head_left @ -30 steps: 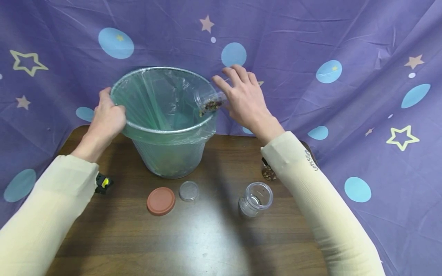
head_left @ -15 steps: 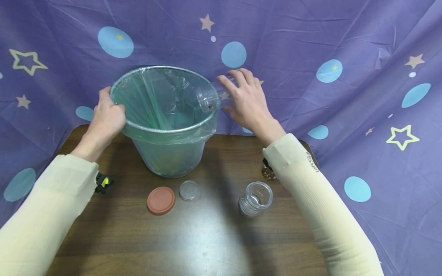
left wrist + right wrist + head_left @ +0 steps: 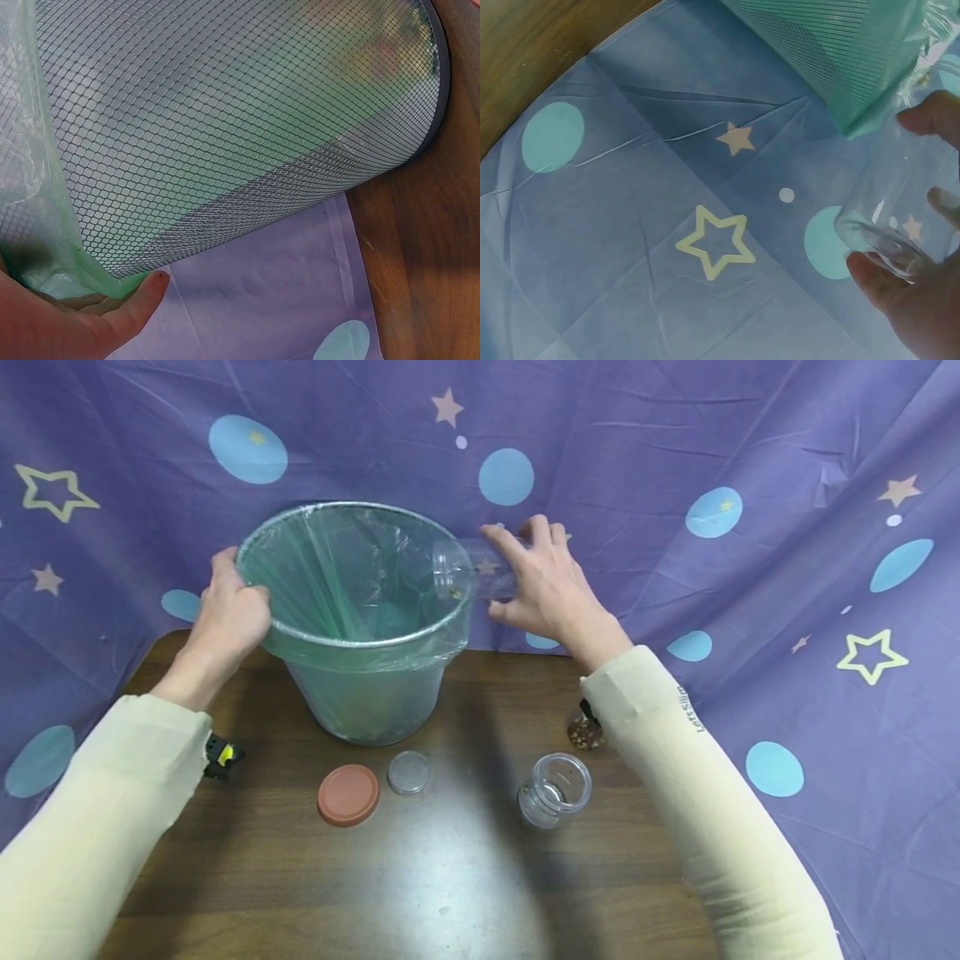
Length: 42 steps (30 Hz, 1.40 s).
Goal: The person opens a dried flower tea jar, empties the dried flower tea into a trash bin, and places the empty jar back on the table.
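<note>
On the left of the head view, my left hand [image 3: 231,614] grips the rim of a wire-mesh trash can [image 3: 367,697] lined with a thin green plastic bag [image 3: 34,150]. My right hand [image 3: 551,578] holds a clear jar [image 3: 487,568] lying sideways, its mouth over the can's right rim. Only a small bit of something sits near the jar's mouth; the rest of it is see-through. In the right wrist view, fingers and thumb curl round the clear jar [image 3: 892,202].
On the wooden table [image 3: 315,885] lie an orange lid [image 3: 348,795] and a clear lid [image 3: 408,772]. A second clear jar [image 3: 555,792] stands at right. Behind it, a container of dried bits [image 3: 585,732] is partly hidden by the right sleeve. A purple curtain [image 3: 615,435] hangs behind.
The dark mixed bits in the held jar have left it, all but a trace near its mouth. The jar has tipped to nearly level as my right hand shifted slightly right and down.
</note>
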Each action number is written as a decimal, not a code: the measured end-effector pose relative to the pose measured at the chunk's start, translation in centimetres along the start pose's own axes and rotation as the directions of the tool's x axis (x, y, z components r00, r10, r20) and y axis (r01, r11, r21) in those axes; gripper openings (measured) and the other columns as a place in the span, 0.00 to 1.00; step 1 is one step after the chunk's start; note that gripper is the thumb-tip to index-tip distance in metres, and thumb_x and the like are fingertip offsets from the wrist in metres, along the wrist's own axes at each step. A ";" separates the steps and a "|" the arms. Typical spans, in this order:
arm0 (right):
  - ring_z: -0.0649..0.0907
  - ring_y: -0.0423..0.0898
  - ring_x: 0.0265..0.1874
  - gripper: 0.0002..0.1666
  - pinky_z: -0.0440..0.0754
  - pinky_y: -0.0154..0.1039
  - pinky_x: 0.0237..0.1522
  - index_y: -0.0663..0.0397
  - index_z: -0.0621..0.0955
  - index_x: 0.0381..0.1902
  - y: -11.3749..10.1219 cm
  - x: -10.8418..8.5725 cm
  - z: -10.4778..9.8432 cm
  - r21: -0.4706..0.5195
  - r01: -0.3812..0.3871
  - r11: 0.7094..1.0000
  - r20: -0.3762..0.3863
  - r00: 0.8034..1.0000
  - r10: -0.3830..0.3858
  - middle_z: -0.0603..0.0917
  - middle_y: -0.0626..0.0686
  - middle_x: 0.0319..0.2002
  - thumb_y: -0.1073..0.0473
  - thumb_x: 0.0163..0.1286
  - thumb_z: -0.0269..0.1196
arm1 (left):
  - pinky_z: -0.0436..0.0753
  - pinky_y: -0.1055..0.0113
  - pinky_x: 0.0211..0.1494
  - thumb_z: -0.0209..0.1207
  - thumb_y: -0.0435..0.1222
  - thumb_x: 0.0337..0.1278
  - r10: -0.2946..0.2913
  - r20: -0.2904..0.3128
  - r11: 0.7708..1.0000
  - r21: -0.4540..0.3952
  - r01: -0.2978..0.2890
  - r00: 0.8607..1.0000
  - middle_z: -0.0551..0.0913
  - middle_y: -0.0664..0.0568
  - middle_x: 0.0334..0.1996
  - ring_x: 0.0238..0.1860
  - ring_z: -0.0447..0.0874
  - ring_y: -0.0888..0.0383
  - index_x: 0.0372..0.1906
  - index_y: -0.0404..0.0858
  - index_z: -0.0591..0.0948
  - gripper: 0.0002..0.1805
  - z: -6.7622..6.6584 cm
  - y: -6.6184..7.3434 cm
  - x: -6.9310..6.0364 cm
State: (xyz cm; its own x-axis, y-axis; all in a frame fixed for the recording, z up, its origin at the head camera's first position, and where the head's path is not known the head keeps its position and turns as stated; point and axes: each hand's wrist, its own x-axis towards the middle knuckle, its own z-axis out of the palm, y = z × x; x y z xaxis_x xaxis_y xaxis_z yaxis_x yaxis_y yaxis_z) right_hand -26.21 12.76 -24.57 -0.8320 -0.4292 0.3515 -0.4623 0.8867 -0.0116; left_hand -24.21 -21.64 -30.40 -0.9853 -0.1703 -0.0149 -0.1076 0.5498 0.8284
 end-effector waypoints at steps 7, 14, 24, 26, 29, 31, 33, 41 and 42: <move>0.74 0.63 0.54 0.51 0.77 0.57 0.56 0.48 0.62 0.72 0.0 0.4 -1.0 -0.033 -0.013 0.999 0.084 0.996 0.015 0.73 0.63 0.58 0.51 0.52 0.71 | 0.47 0.41 0.79 0.33 0.40 0.70 -0.006 0.005 1.000 -0.003 0.006 1.000 0.46 0.33 0.78 0.78 0.45 0.38 0.79 0.41 0.32 0.38 0.0 0.1 -0.1; 0.76 0.55 0.60 0.45 0.68 0.53 0.67 0.50 0.67 0.64 0.2 0.5 -1.6 0.209 -0.110 0.972 0.105 0.990 0.090 0.79 0.58 0.58 0.44 0.54 0.74 | 0.48 0.40 0.79 0.33 0.40 0.70 -0.012 0.011 1.000 -0.005 0.012 1.000 0.48 0.33 0.77 0.78 0.46 0.37 0.78 0.41 0.31 0.38 0.0 0.2 0.0; 0.75 0.51 0.54 0.44 0.72 0.46 0.61 0.55 0.69 0.64 -0.1 0.7 -1.7 0.315 -0.119 0.941 0.028 0.993 0.116 0.77 0.56 0.56 0.40 0.57 0.72 | 0.48 0.41 0.79 0.33 0.39 0.70 -0.007 0.007 1.000 -0.012 0.007 1.000 0.49 0.32 0.77 0.77 0.48 0.37 0.79 0.41 0.32 0.38 0.1 0.1 0.1; 0.76 0.51 0.56 0.45 0.72 0.47 0.62 0.56 0.68 0.63 -0.2 0.8 -1.7 0.320 -0.129 0.939 0.020 0.991 0.130 0.77 0.56 0.57 0.40 0.57 0.72 | 0.49 0.41 0.79 0.33 0.39 0.70 -0.007 0.002 1.000 -0.009 0.007 1.000 0.50 0.32 0.77 0.77 0.48 0.37 0.79 0.41 0.33 0.38 0.1 0.1 0.1; 0.76 0.51 0.55 0.46 0.73 0.47 0.61 0.56 0.66 0.62 -0.3 0.9 -1.7 0.328 -0.141 0.934 0.008 0.989 0.147 0.77 0.56 0.58 0.39 0.57 0.72 | 0.49 0.41 0.79 0.33 0.40 0.70 -0.007 0.002 1.000 -0.010 0.007 1.000 0.50 0.33 0.77 0.77 0.48 0.38 0.79 0.41 0.33 0.38 0.1 0.1 0.1; 0.76 0.50 0.53 0.46 0.73 0.48 0.60 0.56 0.66 0.63 -0.4 0.9 -1.6 0.330 -0.143 0.933 -0.003 0.988 0.152 0.77 0.55 0.57 0.38 0.57 0.71 | 0.49 0.41 0.79 0.33 0.40 0.70 -0.006 0.000 1.000 -0.008 0.006 1.000 0.50 0.32 0.77 0.77 0.48 0.38 0.79 0.41 0.33 0.38 0.1 0.1 0.1; 0.76 0.50 0.51 0.45 0.74 0.48 0.58 0.56 0.66 0.62 -0.5 1.0 -1.6 0.326 -0.142 0.935 -0.019 0.988 0.156 0.77 0.56 0.55 0.37 0.57 0.71 | 0.49 0.41 0.79 0.33 0.40 0.70 -0.005 -0.002 1.000 -0.005 0.005 1.000 0.50 0.33 0.77 0.77 0.48 0.38 0.79 0.41 0.33 0.38 0.1 0.1 0.0; 0.76 0.55 0.52 0.44 0.74 0.54 0.60 0.47 0.70 0.65 -1.4 1.5 -1.7 0.247 -0.171 0.954 -0.012 0.984 0.179 0.73 0.58 0.57 0.30 0.59 0.66 | 0.49 0.41 0.79 0.33 0.40 0.70 -0.012 0.000 1.000 -0.006 0.012 1.000 0.49 0.33 0.77 0.77 0.47 0.38 0.79 0.41 0.33 0.38 0.0 0.1 0.1; 0.76 0.55 0.53 0.44 0.73 0.54 0.60 0.47 0.70 0.66 -1.5 1.6 -1.7 0.239 -0.164 0.957 -0.009 0.985 0.171 0.73 0.58 0.58 0.31 0.59 0.66 | 0.49 0.41 0.79 0.33 0.40 0.70 -0.012 0.002 1.000 -0.009 0.012 1.000 0.49 0.33 0.77 0.77 0.47 0.38 0.79 0.41 0.33 0.38 0.0 0.1 0.1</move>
State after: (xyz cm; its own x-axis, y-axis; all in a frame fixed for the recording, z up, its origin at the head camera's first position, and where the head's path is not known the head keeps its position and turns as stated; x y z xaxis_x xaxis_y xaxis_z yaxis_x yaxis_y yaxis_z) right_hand -26.29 11.03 -22.43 -0.8958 -0.2699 0.3531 -0.3796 0.8778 -0.2921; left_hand -24.31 -21.60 -30.33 -0.9842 -0.1751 -0.0260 -0.1181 0.5399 0.8334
